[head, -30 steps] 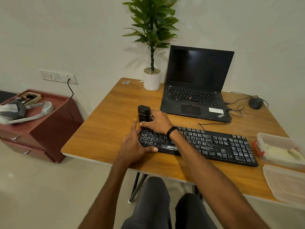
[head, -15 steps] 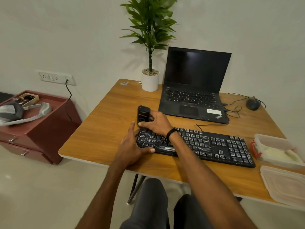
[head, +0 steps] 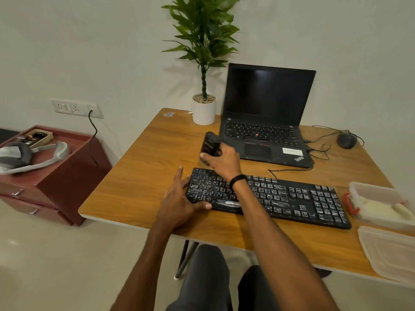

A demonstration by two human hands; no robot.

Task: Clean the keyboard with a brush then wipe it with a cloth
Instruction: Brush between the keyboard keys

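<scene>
On the desk, my left hand clamps the keyboard by its left corner, my right hand grips the brush just beyond its top row; I'd keep strokes short, bristles between keys.

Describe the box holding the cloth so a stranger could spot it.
On the wooden table, follow the black keyboard to its right end. Just past it sits a clear plastic box with a pale cloth inside. Its red clip and open top set it apart from the flat lid lying nearer the person.
</scene>
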